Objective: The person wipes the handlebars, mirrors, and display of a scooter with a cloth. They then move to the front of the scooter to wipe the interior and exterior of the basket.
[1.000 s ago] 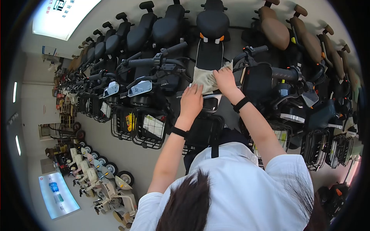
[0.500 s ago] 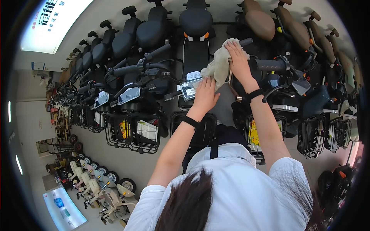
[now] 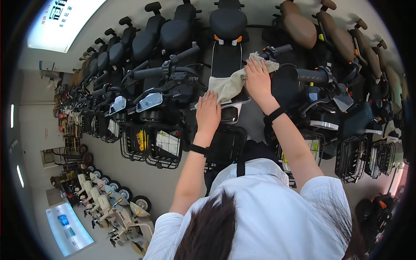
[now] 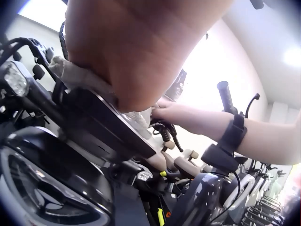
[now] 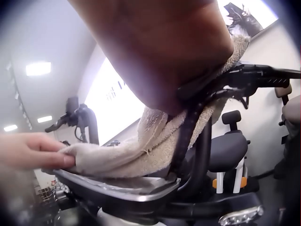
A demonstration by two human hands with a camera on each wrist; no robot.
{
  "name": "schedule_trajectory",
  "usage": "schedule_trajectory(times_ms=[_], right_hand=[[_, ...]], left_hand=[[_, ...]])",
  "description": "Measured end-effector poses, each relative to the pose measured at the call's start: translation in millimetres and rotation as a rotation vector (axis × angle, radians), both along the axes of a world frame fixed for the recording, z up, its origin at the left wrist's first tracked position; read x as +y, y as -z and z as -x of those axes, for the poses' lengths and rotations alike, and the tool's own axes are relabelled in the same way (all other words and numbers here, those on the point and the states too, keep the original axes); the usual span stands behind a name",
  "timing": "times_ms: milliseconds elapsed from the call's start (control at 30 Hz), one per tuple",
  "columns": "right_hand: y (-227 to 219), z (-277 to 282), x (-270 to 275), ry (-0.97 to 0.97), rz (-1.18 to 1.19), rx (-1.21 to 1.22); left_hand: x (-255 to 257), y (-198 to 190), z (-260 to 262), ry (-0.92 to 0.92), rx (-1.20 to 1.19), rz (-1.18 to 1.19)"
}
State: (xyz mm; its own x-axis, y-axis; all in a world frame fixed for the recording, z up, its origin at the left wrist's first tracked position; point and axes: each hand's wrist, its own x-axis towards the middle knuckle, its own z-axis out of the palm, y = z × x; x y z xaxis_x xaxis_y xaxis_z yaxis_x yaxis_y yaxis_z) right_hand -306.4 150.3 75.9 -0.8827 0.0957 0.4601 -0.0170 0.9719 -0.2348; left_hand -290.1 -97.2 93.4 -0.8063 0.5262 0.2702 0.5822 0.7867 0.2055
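Observation:
A beige cloth point(image 3: 227, 88) lies over the flat display point(image 3: 237, 101) of an electric two-wheeler and runs up onto its right handlebar point(image 3: 277, 51). My left hand point(image 3: 209, 113) holds the cloth's near left end; in the right wrist view, thumb and fingers of this left hand point(image 5: 35, 151) pinch its edge. My right hand point(image 3: 258, 82) grips the cloth's other end around the bar. The right wrist view shows the cloth point(image 5: 131, 155) bunched between both hands above the display's silver rim point(image 5: 155, 195). In the left wrist view my left hand point(image 4: 136, 52) hides most of the cloth.
Parked two-wheelers stand close on both sides, with a grip point(image 3: 310, 76) to the right and a phone-like mirror point(image 3: 149, 102) to the left. A black wire basket point(image 3: 164, 145) and a front basket point(image 3: 227, 145) are near my body. A black seat point(image 3: 228, 22) lies beyond.
Half a second ago the cloth was bunched to the right, with the display's labels bare. Now my left hand has moved left with it across the display; my right hand is slightly lower left.

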Motion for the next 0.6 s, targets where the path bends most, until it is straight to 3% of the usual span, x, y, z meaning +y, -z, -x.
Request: schedule_trajectory(times_ms=[67, 167, 200, 267, 333, 467, 600], right_hand=[[14.5, -3.5, -19.4, -0.047, -0.099, -0.15], [59.4, 0.9, -57.3, -0.064, 0.001, -0.107], [56.9, 2.7, -66.3, -0.043, 0.099, -0.122], [51.1, 8.5, -66.4, -0.055, 0.079, -0.021], [42.0, 15.3, -62.2, -0.113, 0.131, -0.133], [43.8, 19.4, -41.9, -0.19, 0.062, -0.107], [3.2, 22.7, -8.3, -0.316, 0.104, -0.212]], left_hand=[[-10.8, -9.7, -2.7, -0.007, 0.054, 0.062], [-11.5, -7.9, -8.8, -0.043, 0.04, 0.057], [-10.5, -7.1, -10.4, -0.052, 0.028, 0.036], [-8.7, -5.7, -11.4, -0.06, 0.043, 0.04], [-6.2, -2.5, -12.3, -0.041, 0.038, -0.058], [0.9, -4.4, -13.5, 0.019, -0.031, -0.114], [15.0, -8.6, -14.1, 0.119, -0.066, -0.148]])
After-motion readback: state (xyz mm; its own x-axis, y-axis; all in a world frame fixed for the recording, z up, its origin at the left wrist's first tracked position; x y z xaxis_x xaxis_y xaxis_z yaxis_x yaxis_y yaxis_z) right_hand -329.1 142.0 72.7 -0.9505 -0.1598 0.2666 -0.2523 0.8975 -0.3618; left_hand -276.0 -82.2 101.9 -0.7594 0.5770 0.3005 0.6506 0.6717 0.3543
